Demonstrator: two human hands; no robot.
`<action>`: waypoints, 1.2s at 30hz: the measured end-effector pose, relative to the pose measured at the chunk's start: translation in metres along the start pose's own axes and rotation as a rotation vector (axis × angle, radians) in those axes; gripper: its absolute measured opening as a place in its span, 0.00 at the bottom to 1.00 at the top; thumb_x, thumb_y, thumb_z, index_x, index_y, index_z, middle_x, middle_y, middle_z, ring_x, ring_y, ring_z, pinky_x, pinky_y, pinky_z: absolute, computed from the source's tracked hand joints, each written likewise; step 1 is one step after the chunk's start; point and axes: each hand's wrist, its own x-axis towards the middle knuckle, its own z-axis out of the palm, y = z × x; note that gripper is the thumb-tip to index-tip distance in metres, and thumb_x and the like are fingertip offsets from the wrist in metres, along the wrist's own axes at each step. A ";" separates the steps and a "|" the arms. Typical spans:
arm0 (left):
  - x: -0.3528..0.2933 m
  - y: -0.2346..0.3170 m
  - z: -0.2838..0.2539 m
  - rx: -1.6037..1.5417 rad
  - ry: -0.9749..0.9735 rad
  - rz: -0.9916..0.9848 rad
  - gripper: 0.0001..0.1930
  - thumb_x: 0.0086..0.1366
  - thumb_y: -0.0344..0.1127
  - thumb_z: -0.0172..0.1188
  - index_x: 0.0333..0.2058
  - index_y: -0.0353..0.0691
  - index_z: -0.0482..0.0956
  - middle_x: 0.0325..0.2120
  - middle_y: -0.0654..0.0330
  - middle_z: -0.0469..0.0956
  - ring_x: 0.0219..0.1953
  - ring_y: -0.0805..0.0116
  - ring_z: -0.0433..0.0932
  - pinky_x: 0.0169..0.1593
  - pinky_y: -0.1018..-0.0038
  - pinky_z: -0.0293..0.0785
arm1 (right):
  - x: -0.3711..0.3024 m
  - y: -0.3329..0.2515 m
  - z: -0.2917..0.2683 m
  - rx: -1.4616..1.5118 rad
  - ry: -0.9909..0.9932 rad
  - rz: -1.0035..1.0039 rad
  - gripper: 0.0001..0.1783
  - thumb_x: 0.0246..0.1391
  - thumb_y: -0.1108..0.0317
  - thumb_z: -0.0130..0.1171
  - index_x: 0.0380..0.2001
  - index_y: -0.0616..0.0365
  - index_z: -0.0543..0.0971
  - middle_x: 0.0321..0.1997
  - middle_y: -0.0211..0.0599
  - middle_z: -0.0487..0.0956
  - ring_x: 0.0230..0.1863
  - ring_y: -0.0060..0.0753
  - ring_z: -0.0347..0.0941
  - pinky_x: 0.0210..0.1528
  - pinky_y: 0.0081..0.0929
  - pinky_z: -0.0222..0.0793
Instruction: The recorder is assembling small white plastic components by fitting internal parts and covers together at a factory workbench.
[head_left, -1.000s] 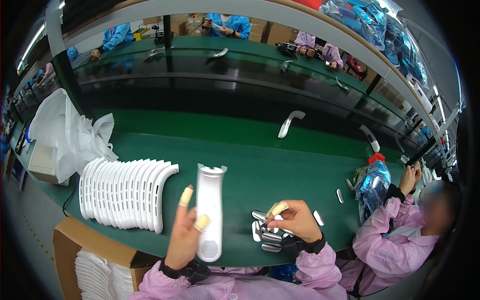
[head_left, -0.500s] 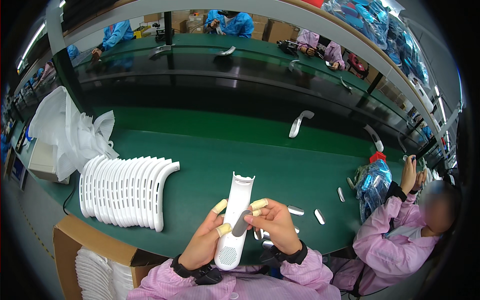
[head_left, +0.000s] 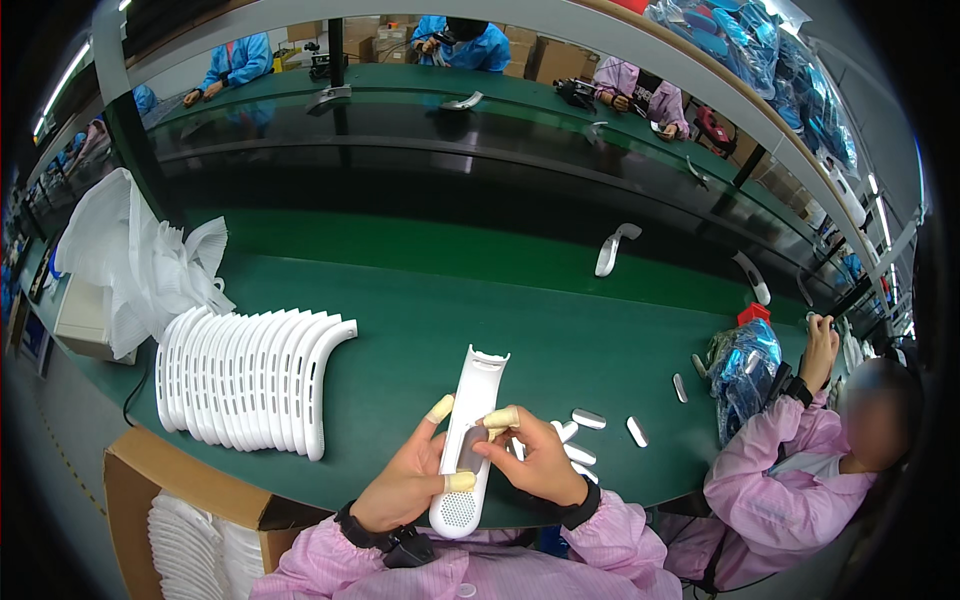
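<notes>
A long white plastic shell [head_left: 483,380], notched at its far end and dotted with small holes at its near end, lies lengthwise before me. My left hand [head_left: 408,482] grips it from the left side, the thumb resting across its face above the holes. In the shell's middle sits a grey oval plate [head_left: 468,452], in line with its length. My right hand [head_left: 540,462] pinches the plate's right edge with thumb and fingers; whether it lies fully flush I cannot tell. Pale finger covers wrap several fingertips. Just right of that hand lie several shiny oval pieces [head_left: 589,419].
At left stands a row of white curved shells [head_left: 240,385], beside white wrapping [head_left: 135,265]. An open carton [head_left: 185,465] with more shells is at lower left. A co-worker [head_left: 790,480] sits at right near a blue plastic bag [head_left: 745,375]. Beyond runs a dark conveyor [head_left: 420,190] carrying parts.
The grey plate has gone from tilted above the shell to lined up in its middle. My right hand has shifted slightly, its fingers lower over the plate. A conveyor part has moved right.
</notes>
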 end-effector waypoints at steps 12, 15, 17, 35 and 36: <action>-0.002 -0.011 -0.001 0.330 -0.033 0.218 0.44 0.53 0.14 0.55 0.65 0.42 0.42 0.57 0.55 0.62 0.58 0.67 0.63 0.59 0.71 0.61 | 0.004 -0.023 -0.003 0.256 0.028 0.388 0.25 0.49 0.69 0.65 0.49 0.65 0.72 0.40 0.35 0.78 0.40 0.19 0.73 0.37 0.16 0.72; -0.001 -0.012 0.000 0.305 -0.021 0.214 0.41 0.56 0.17 0.53 0.65 0.42 0.42 0.58 0.55 0.61 0.58 0.66 0.63 0.59 0.70 0.60 | 0.008 -0.016 -0.005 0.320 -0.010 0.434 0.23 0.54 0.65 0.60 0.51 0.64 0.70 0.39 0.34 0.78 0.39 0.18 0.73 0.35 0.16 0.71; 0.001 -0.008 0.003 0.089 0.010 0.217 0.39 0.59 0.18 0.51 0.65 0.42 0.42 0.58 0.54 0.61 0.58 0.65 0.63 0.59 0.69 0.61 | 0.008 -0.001 0.000 0.407 -0.044 0.476 0.25 0.58 0.63 0.55 0.56 0.62 0.66 0.39 0.33 0.77 0.37 0.18 0.74 0.33 0.15 0.70; -0.024 0.037 -0.067 1.883 1.134 0.425 0.30 0.50 0.29 0.64 0.51 0.27 0.66 0.52 0.44 0.62 0.56 0.44 0.57 0.56 0.55 0.54 | 0.089 0.082 -0.074 0.520 0.128 0.535 0.21 0.58 0.70 0.53 0.52 0.67 0.64 0.37 0.38 0.76 0.30 0.25 0.76 0.27 0.18 0.74; -0.025 0.038 -0.067 1.882 1.148 0.424 0.30 0.48 0.29 0.65 0.51 0.27 0.66 0.52 0.44 0.62 0.56 0.44 0.58 0.56 0.55 0.55 | 0.099 0.085 -0.073 0.456 0.260 0.455 0.22 0.58 0.71 0.53 0.53 0.68 0.63 0.42 0.43 0.75 0.35 0.29 0.77 0.30 0.20 0.75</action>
